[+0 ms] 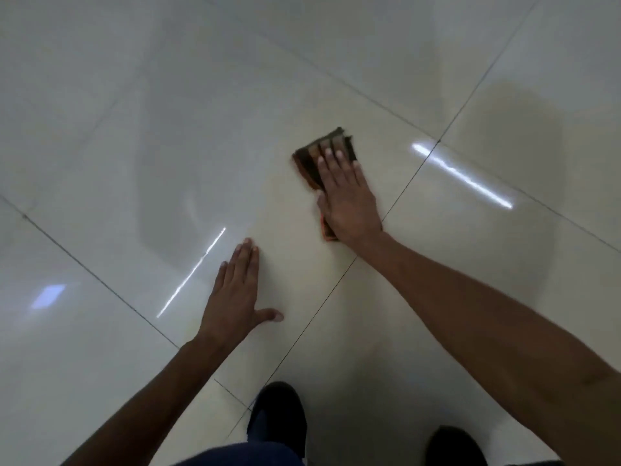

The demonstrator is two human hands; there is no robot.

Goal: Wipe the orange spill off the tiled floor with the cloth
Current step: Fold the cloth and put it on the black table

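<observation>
A folded dark brown and orange cloth (pixel 311 159) lies on the glossy white tiled floor (pixel 201 146), above centre. My right hand (pixel 347 200) presses flat on top of it, fingers stretched forward, covering its near half; the image is blurred there. My left hand (pixel 237 294) rests flat on the floor to the lower left, fingers together, thumb out, holding nothing. A very faint yellowish tint (pixel 295 216) shows on the tile between the two hands; no distinct orange puddle is visible.
Dark grout lines (pixel 336 284) cross the floor diagonally. Bright light reflections (pixel 463 174) streak the tiles at right and at lower left. My two dark shoes (pixel 279 418) and blue trouser legs sit at the bottom edge.
</observation>
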